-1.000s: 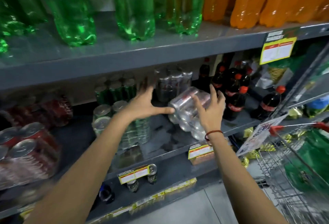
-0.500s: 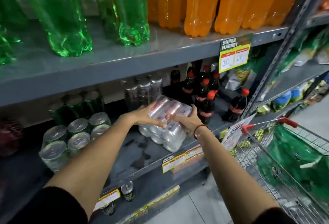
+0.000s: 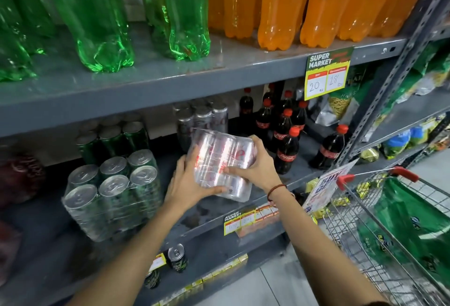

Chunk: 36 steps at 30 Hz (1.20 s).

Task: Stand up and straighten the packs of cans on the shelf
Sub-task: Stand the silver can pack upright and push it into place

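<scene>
A shrink-wrapped pack of silver cans (image 3: 220,159) is held tilted above the middle shelf (image 3: 194,210), between both hands. My left hand (image 3: 187,184) grips its lower left side from beneath. My right hand (image 3: 253,162) clasps its right end, a red thread on the wrist. Behind it stands an upright pack of silver cans (image 3: 202,118). To the left, an upright pack of green cans (image 3: 112,191) sits near the shelf front, with another green pack (image 3: 112,137) behind it.
Cola bottles (image 3: 287,140) stand right of the held pack. A red can pack (image 3: 19,174) is at the far left. Sprite bottles (image 3: 185,16) and Fanta bottles (image 3: 280,9) fill the upper shelf. A wire trolley (image 3: 389,220) with a green bag stands at the right. Loose cans (image 3: 176,257) sit on the lower shelf.
Both hands have closed on the silver pack and raised it off the shelf, turning it toward upright. The view has shifted right and nearer.
</scene>
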Each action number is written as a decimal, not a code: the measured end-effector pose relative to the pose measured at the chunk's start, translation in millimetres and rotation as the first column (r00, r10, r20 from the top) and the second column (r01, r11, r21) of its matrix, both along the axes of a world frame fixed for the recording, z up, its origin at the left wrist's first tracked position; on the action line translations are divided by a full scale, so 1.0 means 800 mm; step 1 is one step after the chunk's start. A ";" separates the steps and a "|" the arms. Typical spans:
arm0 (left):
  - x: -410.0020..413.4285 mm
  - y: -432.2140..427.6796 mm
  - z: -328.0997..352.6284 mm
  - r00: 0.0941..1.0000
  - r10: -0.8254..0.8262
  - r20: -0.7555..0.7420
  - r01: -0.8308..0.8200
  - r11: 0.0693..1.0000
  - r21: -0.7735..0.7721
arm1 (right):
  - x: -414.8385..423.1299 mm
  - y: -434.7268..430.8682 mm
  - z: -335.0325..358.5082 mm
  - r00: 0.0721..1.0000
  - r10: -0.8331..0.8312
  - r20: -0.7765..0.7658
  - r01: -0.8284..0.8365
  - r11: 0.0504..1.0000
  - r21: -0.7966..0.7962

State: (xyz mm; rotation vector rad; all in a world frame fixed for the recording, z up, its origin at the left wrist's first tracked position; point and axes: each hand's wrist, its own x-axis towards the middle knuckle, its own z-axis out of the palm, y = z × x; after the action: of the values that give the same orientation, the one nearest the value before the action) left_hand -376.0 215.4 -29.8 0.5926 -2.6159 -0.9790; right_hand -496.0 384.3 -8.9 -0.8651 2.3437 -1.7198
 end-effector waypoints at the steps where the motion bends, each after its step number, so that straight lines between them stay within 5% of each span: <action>1: 0.005 0.010 -0.009 0.998 0.020 -0.060 -0.020 1.000 -0.001 | 0.002 0.001 0.002 0.999 0.016 -0.046 -0.016 1.000 0.004; 5: 0.015 0.031 -0.030 0.982 0.056 -0.179 -0.067 0.996 -0.057 | 0.004 0.002 -0.002 0.984 0.076 -0.163 -0.074 0.997 0.019; 18: 0.025 0.038 -0.076 0.990 0.056 -0.130 -0.074 0.987 -0.141 | 0.032 0.017 -0.046 0.956 0.056 -0.288 -0.006 0.985 0.171; 23: 0.042 0.041 -0.067 0.989 0.036 -0.141 -0.058 0.987 -0.153 | 0.028 0.020 -0.047 0.955 0.012 -0.296 0.004 0.999 0.050; 28: 0.037 0.089 -0.020 0.868 0.273 -0.416 -0.191 0.955 0.228 | -0.004 0.006 -0.008 0.999 0.035 -0.041 -0.039 0.994 -0.101; 32: -0.011 0.109 0.026 0.854 0.447 -0.267 -0.291 0.835 0.467 | -0.044 -0.008 0.022 0.945 0.270 0.184 -0.280 0.960 0.025; 36: -0.040 0.091 0.036 0.850 0.520 -0.085 -0.430 0.779 0.456 | -0.051 -0.005 0.017 0.947 0.263 0.182 -0.274 0.961 0.039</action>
State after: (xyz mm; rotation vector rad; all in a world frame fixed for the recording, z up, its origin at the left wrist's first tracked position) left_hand -408.0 287.9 -0.9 1.1265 -1.9145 -1.3434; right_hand -536.5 380.0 4.3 -0.9310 2.0474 -1.5350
